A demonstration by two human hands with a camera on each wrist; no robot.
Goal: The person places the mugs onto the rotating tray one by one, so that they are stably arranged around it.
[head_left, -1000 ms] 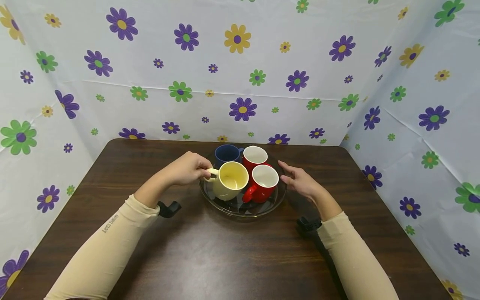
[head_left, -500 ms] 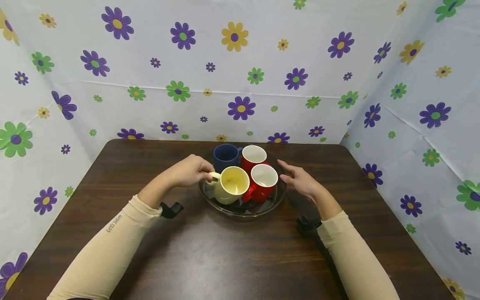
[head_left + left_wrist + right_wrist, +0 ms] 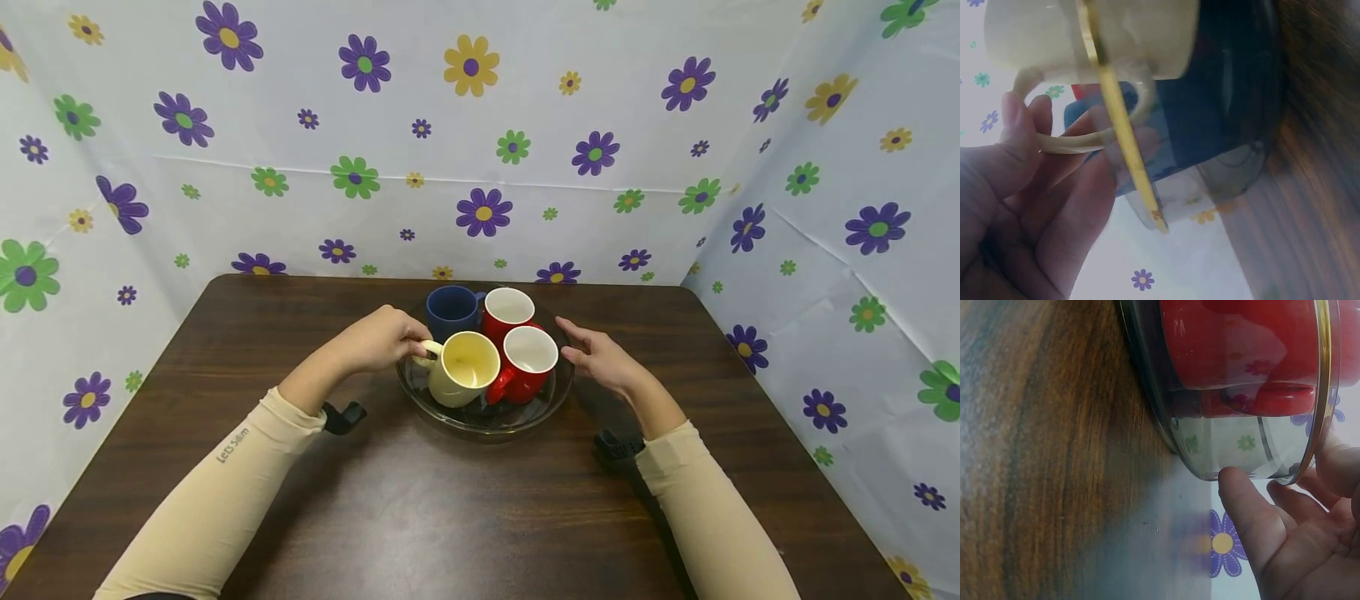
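My left hand [image 3: 381,342] pinches the handle of a pale yellow mug [image 3: 457,390], and in the left wrist view the thumb and fingers close on that handle [image 3: 1072,145]. The mug is at the front left inside a clear glass bowl [image 3: 480,429] with a golden rim. Behind it is a blue mug [image 3: 441,323]. Two red mugs with white insides share the bowl, one at the back [image 3: 510,307] and one at the front right [image 3: 529,388]. With fingers extended, my right hand [image 3: 603,362] touches the bowl's right side; its thumb [image 3: 1241,500] is at the glass wall.
The bowl stands on a dark wood-grain table [image 3: 465,517], towards its back edge. A white curtain [image 3: 300,217] with purple, green and yellow flowers surrounds the table at the back and sides. Black straps [image 3: 343,418] show at both wrists.
The yellow mug has come down slightly and moved a little right in the bowl, the left hand with it. The right hand has stayed at the bowl's side.
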